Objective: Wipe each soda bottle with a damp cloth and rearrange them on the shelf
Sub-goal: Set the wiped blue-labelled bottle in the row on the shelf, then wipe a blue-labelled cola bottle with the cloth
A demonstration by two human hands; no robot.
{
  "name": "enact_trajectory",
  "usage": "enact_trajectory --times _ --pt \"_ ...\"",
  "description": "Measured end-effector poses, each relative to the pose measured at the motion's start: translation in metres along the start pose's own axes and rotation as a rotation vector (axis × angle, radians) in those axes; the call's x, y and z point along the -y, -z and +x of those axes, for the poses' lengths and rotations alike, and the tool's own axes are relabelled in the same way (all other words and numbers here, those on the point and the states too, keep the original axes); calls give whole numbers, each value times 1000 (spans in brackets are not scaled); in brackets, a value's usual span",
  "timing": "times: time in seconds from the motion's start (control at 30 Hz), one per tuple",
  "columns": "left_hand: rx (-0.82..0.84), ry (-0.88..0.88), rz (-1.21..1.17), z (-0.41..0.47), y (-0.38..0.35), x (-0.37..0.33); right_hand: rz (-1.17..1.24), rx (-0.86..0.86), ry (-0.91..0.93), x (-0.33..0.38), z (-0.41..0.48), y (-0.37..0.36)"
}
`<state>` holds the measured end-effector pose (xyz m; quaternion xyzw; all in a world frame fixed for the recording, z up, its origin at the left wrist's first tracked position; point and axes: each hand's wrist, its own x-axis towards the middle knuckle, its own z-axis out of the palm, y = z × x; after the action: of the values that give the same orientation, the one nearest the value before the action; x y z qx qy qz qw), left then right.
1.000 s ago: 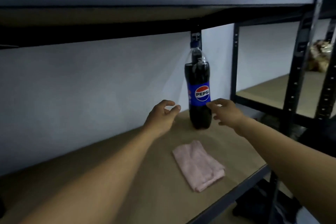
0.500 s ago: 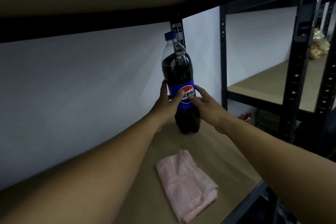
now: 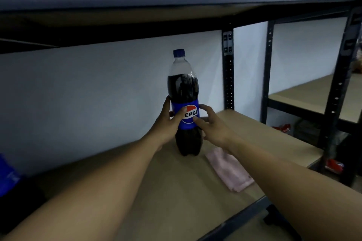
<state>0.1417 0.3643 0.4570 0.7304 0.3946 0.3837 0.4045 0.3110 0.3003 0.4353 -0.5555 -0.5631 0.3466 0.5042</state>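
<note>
A tall Pepsi bottle with dark cola, a blue cap and a blue label stands upright on the tan shelf board. My left hand wraps the label from the left, thumb across the front. My right hand touches the label from the right, fingers spread on it. A folded pink cloth lies flat on the shelf just right of the bottle's base, partly under my right forearm.
A black metal upright stands behind the bottle to the right. The shelf above hangs low overhead. A second rack stands to the right. Part of a blue object shows at the left edge.
A second ago both hands were open beside the bottle; they closed on its label. The bottle now stands farther left, away from the upright, and the cloth lies to its right.
</note>
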Motion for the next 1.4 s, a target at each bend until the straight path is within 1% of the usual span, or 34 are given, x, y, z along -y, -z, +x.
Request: enact_trajectory --times 0.13,0.3,0.4,0.47,0.53,0.57,0.63,0.67,0.73,0.83,0.9,0.93,1.0,1.07,1.17,1.23,1.33,1.4 --pt "-52 -5 30 -42 33 3 -47 41 71 15 -27 -32" --pt "-42 -132 36 -88 45 -1 -43 37 135 23 -73 -41" --pt "-31 -216 -64 -110 36 2 -37 -64 133 17 -97 -33" --pt "-35 -265 -115 -120 29 5 -173 -162 117 10 -105 -25" --pt "-56 -298 -169 -126 20 6 -435 -211 32 0 -110 -17" --pt "-74 -306 -196 -129 16 6 -582 -207 -48 -8 -111 -14" --pt "-118 -320 -237 -133 7 4 -840 -114 -223 -26 -117 -11" --pt "-143 -322 -258 -135 3 3 -939 -68 -275 -33 -119 -12" --pt "-192 -304 -314 -135 -4 -2 -1049 -72 -303 -45 -117 -14" --pt "-311 -266 -369 -135 -17 -10 -1050 -149 -270 -51 -108 -13" --pt "-385 -262 -358 -137 -24 -11 -951 -197 -246 -54 -104 -7" --pt "-411 -263 -348 -137 -26 -9 -830 -224 -236 -52 -105 -3" --pt "-442 -266 -333 -137 -30 -9 -453 -291 -166 -39 -111 0" --pt "-439 -259 -332 -135 -32 -14 -141 -324 -57 -8 -116 -4" --pt "-448 -256 -309 -131 -35 -19 130 -367 204 42 -125 -17" --pt "-451 -242 -283 -132 -35 -22 258 -329 277 64 -129 -27" --pt "-442 -257 -197 -135 -38 -28 413 -303 204 59 -137 -47" --pt "-452 -280 -164 -141 -40 -33 395 -351 97 40 -148 -60"
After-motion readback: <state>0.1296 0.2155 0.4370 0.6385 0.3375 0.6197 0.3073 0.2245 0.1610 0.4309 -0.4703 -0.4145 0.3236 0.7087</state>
